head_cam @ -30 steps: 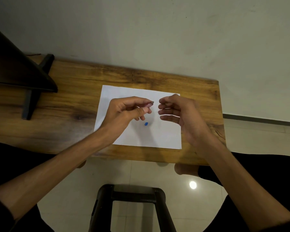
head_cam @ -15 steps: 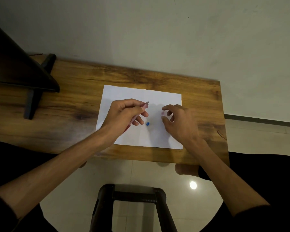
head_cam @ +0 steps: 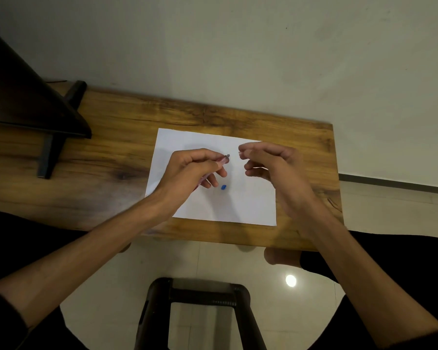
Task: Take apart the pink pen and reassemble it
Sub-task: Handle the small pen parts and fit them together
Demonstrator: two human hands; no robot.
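My left hand [head_cam: 195,170] is closed around the pink pen barrel [head_cam: 223,160], and the grey tip pokes out to the right past my fingers. Most of the barrel is hidden in my fist. My right hand [head_cam: 271,168] hovers just right of that tip, thumb and forefinger pinched on a tiny pale pen part [head_cam: 240,153] that I can barely make out. A narrow gap separates the part from the tip. A small blue pen piece [head_cam: 223,187] lies on the white paper [head_cam: 250,205] below my hands.
The paper lies on a wooden table [head_cam: 111,147] against a pale wall. A black stand [head_cam: 48,137] sits at the table's left end. A dark stool [head_cam: 200,299] stands on the tiled floor below the table's near edge.
My right hand dipped to the paper beside a small pink piece, then rose back level with the pen tip, pinched. My left hand stayed nearly still with the barrel.
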